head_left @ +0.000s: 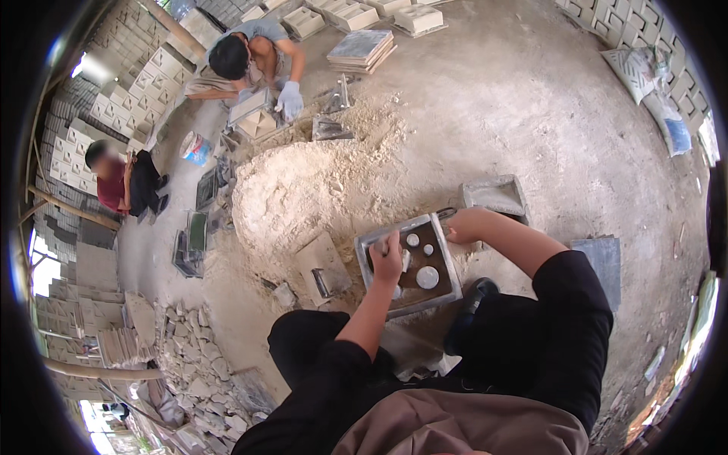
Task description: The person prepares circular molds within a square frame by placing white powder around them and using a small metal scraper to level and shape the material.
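Note:
A square grey mould frame [409,308] lies in front of me, with a dark brown bed inside. Pale round pieces of different sizes sit in that bed, the largest being a white disc [427,277]. Above the left part of the mould, my left hand [387,259] is closed in a fist; what it grips is mostly hidden by the fingers. A pale bit shows just beside it. At the mould's far right corner, my right hand [464,225] is closed at a dark loop-shaped handle [447,213]; its fingertips are partly hidden.
A pale powder heap [280,189] lies beyond the mould. Left of it rests a plate with a handle [322,277]; right stand a shallow tray [497,196] and a grey slab [599,265]. A gloved co-worker [254,57] crouches over another mould; another person [125,182] sits left.

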{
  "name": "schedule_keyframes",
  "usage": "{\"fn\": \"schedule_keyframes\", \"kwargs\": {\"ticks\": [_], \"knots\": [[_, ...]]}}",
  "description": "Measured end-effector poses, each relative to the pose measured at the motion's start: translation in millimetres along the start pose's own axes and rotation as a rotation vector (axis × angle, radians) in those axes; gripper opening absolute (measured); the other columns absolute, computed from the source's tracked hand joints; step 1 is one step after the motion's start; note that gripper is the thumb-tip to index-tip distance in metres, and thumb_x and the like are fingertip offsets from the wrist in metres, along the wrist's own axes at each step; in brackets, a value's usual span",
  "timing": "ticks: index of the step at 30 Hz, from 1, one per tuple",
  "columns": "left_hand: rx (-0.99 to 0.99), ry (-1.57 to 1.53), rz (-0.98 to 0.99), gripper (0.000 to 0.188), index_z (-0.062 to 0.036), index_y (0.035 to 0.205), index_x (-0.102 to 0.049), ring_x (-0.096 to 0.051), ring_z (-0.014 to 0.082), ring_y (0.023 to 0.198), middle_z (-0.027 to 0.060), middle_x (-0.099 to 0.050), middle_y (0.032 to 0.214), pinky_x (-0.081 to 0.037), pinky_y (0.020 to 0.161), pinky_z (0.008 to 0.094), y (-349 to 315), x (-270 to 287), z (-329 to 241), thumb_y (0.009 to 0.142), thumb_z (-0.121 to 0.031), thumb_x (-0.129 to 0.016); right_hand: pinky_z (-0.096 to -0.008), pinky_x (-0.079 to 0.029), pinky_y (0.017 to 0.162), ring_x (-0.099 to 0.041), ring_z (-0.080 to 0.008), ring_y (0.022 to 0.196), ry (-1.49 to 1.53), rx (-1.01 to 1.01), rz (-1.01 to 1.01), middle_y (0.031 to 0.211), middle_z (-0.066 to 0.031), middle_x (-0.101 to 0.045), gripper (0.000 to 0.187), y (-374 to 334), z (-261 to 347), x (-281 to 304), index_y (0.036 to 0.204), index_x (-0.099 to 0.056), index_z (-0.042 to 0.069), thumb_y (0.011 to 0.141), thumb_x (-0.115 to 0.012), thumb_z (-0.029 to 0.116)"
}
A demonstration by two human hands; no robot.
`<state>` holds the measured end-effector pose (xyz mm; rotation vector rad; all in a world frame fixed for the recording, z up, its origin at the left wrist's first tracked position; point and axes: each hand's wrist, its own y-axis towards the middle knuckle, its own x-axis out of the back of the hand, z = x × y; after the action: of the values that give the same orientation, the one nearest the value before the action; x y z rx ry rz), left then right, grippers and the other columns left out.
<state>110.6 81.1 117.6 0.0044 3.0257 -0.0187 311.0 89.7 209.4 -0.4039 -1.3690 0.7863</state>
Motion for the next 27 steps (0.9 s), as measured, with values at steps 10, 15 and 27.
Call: {"fn": "schedule_keyframes", "kwargs": {"ticks": [10, 15, 27], "knots": [[-0.051, 0.055, 0.012, 0.039, -0.0079, 0.053, -0.03, -0.029, 0.0041, 0.045, -0.0041, -0.034, 0.049, -0.02, 0.041, 0.0242, -6.9, -1.8, -9.3, 0.088, -0.014, -0.046, -0.0418, -0.042, 0.084, -0.055, -0.0354, 0.097, 0.37, 0.049, -0.129, 0.102, -0.0208, -0.058, 0.04, 110.6, -20.1, -111.1, 0.091, -0.062, -0.002, 0.079, -0.041, 0.03], [-0.044, -0.085, -0.076, 0.038, -0.0105, 0.054, -0.03, -0.028, 0.0065, 0.042, -0.003, -0.031, 0.047, -0.02, 0.041, 0.0242, 0.4, -7.7, 4.0, 0.089, -0.015, -0.045, -0.0418, -0.044, 0.079, -0.057, -0.0364, 0.089, 0.494, 0.116, -0.149, 0.088, -0.022, -0.061, 0.038, 121.6, -39.1, -123.2, 0.085, -0.062, -0.002, 0.078, -0.04, 0.028], [-0.044, 0.162, -0.115, 0.038, -0.0082, 0.055, -0.034, -0.032, 0.0044, 0.044, -0.0033, -0.037, 0.05, -0.022, 0.041, 0.0239, 27.1, -29.4, 5.9, 0.091, -0.016, -0.042, -0.0401, -0.042, 0.083, -0.056, -0.0344, 0.093, 0.619, 0.129, -0.106, 0.095, -0.0202, -0.06, 0.037, 107.3, -35.9, -111.5, 0.091, -0.06, 0.0, 0.079, -0.04, 0.028]]}}
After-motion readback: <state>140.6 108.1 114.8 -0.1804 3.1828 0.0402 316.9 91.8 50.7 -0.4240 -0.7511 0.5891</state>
